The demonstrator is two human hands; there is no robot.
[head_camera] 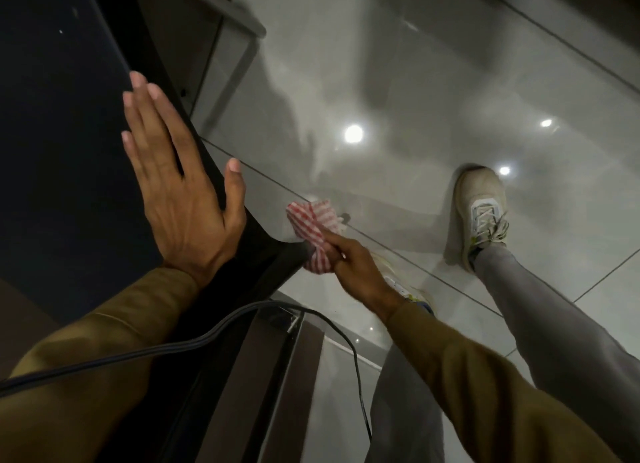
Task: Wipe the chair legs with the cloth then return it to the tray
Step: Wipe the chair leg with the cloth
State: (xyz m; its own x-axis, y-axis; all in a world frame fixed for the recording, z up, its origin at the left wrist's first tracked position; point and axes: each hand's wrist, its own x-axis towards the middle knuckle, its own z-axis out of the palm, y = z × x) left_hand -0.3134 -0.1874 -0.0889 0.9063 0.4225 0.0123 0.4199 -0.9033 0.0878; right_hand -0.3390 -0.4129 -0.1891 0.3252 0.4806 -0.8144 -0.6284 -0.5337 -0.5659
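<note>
A dark chair seat [65, 123] fills the left of the view, seen from above. My left hand [180, 192] lies flat on its edge, fingers spread and holding nothing. Lower, just beyond the seat's near corner, my right hand [349, 265] grips a red-and-white checked cloth [317, 228], bunched up and held against the dark chair leg [294, 251] under that corner. Most of the leg is hidden by the seat. No tray is in view.
Glossy grey floor tiles [398, 81] reflect ceiling lights. A pale sneaker [479, 209] and grey trouser leg stand at the right. A black cable [194, 341] runs across the lower view. A grey table leg [239, 64] rises at the top.
</note>
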